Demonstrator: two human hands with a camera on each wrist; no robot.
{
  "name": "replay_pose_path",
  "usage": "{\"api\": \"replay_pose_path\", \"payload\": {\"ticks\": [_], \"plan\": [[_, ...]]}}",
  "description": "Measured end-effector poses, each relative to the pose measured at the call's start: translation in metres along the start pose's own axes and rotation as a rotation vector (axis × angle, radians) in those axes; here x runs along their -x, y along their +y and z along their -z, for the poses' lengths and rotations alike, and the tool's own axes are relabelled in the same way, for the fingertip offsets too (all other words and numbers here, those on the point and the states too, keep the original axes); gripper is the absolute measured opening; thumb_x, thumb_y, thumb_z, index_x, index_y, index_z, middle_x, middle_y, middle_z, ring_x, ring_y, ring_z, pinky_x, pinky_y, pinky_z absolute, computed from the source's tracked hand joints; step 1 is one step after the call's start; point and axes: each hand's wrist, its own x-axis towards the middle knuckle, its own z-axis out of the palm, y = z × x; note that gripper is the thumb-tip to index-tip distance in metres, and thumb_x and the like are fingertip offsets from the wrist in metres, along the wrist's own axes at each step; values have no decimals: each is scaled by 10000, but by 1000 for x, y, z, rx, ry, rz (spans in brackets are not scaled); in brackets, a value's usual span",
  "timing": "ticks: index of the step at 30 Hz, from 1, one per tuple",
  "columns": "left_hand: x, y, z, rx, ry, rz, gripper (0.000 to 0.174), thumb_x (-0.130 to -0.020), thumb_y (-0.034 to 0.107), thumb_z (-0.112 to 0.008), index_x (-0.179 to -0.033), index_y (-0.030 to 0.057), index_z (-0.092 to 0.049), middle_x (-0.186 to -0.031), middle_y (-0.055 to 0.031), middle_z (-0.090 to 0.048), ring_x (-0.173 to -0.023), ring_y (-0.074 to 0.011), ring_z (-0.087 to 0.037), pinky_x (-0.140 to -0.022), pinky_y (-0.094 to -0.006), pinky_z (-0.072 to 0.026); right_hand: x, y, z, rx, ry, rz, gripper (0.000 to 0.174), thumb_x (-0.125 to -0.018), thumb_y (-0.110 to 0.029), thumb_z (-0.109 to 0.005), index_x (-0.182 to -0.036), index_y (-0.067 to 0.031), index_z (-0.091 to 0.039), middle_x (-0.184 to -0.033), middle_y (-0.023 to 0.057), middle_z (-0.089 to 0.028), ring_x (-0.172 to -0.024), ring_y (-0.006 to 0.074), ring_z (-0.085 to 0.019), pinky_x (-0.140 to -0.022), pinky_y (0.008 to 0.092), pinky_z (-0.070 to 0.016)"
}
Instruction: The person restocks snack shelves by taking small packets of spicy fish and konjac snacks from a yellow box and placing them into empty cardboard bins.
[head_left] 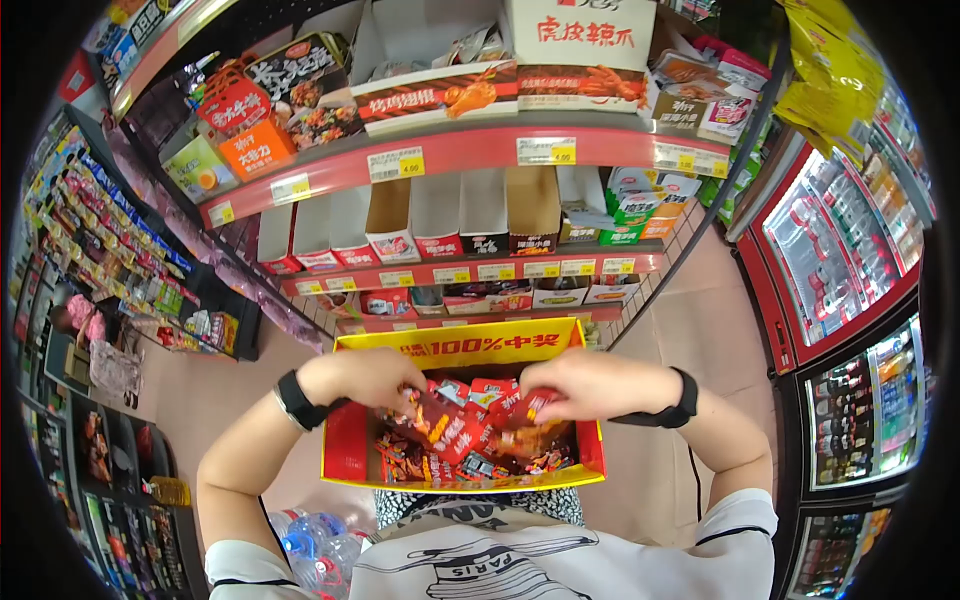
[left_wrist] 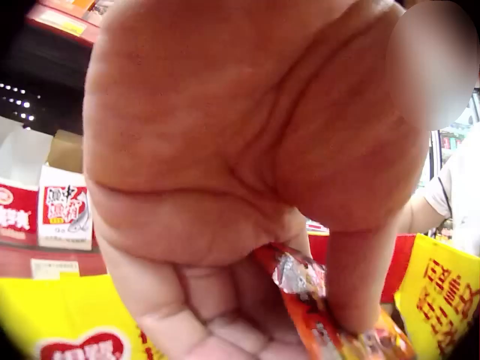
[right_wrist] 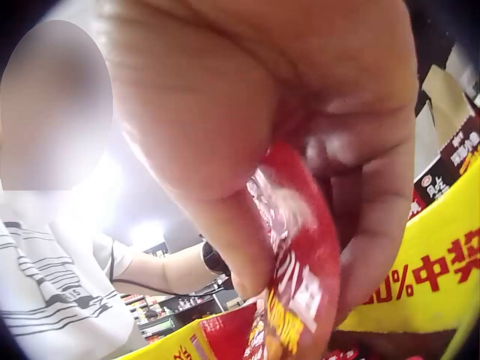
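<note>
A yellow-and-red cardboard display box [head_left: 345,450] stands in front of the person's waist in the head view, its printed back flap raised. Small red snack packets [head_left: 488,392] lie loosely heaped inside it. Over the box's left side, my left hand [head_left: 375,378] pinches a shiny red-orange snack packet [left_wrist: 304,311] between thumb and fingers. Toward the right side, my right hand [head_left: 600,385] grips a red snack packet [right_wrist: 307,255], thumb on one face and fingers behind. Part of each held packet is hidden by the hand.
Ahead rises a shelf rack [head_left: 450,140] with snack cartons, several of the lower ones open-topped. Drink coolers [head_left: 850,400] line the right. Plastic bottles [head_left: 320,545] sit low by the person's left side. More stocked shelves [head_left: 120,230] stand at left.
</note>
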Motion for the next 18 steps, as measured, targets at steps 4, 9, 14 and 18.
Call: {"api": "replay_pose_path", "payload": {"ticks": [4,9,14,18], "plan": [[-17,11,-14,-185,38,-126,348,-770,228,-689,-1068,67,-609,-943,-136,-648,-871,-309,-615,-742,-391,-469,-1,6,-16,41,-81,3,220,-802,-105,-610,-1003,-34,-556,-821,183,-617,-804,364,-599,-686,428,-468],[-30,26,2,-159,212,-123,359,-802,254,-664,-1112,87,-593,-1049,-124,-626,-936,-303,-601,-813,-395,-470,9,12,7,87,139,-6,256,-811,-65,-588,-1064,-39,-554,-900,152,-639,-838,341,-614,-725,394,-492],[-31,46,26,-180,390,-239,334,-818,234,-654,-1104,69,-601,-1028,-132,-628,-946,-287,-603,-804,-368,-477,15,35,45,299,820,-72,377,-744,-48,-641,-1102,-22,-525,-1068,175,-576,-1046,361,-522,-885,424,-439],[-41,50,32,-142,430,-304,318,-829,211,-633,-1099,47,-597,-1017,-138,-630,-933,-278,-612,-802,-362,-480,3,69,68,574,971,-173,398,-712,-39,-661,-1090,-4,-541,-1179,180,-527,-1169,349,-445,-998,427,-359]]}}
